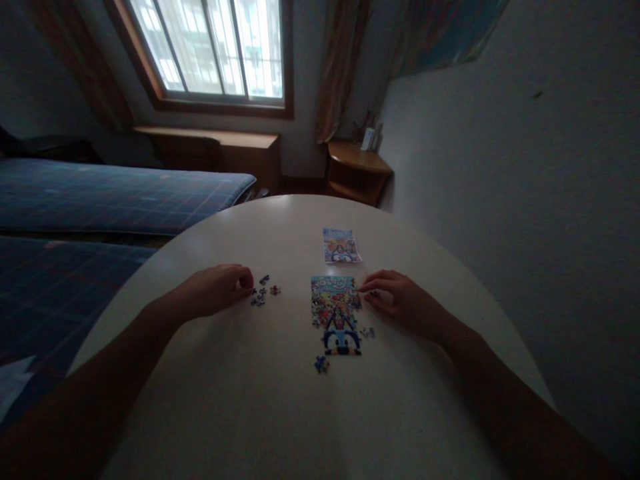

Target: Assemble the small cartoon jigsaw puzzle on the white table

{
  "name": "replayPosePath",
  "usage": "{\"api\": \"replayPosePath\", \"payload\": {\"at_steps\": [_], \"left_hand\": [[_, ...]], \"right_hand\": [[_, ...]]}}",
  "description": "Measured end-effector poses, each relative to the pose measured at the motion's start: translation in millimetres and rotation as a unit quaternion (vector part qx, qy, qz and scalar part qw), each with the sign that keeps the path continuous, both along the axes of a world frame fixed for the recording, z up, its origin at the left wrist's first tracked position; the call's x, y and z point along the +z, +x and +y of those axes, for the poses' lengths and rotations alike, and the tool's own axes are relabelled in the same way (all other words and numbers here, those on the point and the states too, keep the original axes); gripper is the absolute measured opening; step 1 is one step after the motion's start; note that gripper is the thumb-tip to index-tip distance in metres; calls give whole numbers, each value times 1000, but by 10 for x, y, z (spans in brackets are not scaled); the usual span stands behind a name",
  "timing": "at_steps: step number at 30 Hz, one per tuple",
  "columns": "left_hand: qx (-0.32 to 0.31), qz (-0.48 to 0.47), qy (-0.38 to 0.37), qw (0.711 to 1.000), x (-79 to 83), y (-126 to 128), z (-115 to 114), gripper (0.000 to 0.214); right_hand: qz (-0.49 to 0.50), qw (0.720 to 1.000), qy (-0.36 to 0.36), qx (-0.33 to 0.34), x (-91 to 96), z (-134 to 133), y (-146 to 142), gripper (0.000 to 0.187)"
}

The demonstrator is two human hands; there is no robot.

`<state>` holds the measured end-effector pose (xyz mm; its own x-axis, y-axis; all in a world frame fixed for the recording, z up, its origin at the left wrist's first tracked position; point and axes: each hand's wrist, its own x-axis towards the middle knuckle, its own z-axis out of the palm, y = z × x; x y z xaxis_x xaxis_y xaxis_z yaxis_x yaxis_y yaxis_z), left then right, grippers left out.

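A partly joined jigsaw puzzle lies on the table, with colourful figures above and a blue dog's face below. My right hand is at its right edge, index fingertip touching it. Between that finger and the thumb a small puzzle piece shows, partly hidden. My left hand rests on the left with fingers curled; its fingertips meet the edge of a group of loose pieces, and whether they hold one is hidden. Single pieces lie near the puzzle: a reddish piece, a pale piece and a dark blue piece.
Behind the puzzle lies a small picture sheet with the same design. Everything rests on a round white table. Beds with blue plaid covers stand left, a wall rises right, and a wooden corner shelf is beyond.
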<state>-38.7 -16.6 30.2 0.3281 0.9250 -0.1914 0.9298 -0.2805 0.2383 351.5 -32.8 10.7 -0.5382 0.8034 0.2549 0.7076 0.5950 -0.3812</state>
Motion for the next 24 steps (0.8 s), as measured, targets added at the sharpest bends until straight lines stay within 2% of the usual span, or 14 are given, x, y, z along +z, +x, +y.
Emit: {"api": "replayPosePath", "payload": {"at_steps": [9, 16, 24], "left_hand": [[4, 4, 110, 994, -50, 202, -13, 31], [-14, -56, 110, 992, -231, 199, 87, 25], [18, -80, 85, 993, -184, 204, 91, 20]], "right_hand": [[-1, 1000, 2, 0, -1, 3, -7, 17], [1, 1000, -2, 0, 39, -22, -25, 17], [5, 1000, -2, 1, 12, -5, -10, 17]]}}
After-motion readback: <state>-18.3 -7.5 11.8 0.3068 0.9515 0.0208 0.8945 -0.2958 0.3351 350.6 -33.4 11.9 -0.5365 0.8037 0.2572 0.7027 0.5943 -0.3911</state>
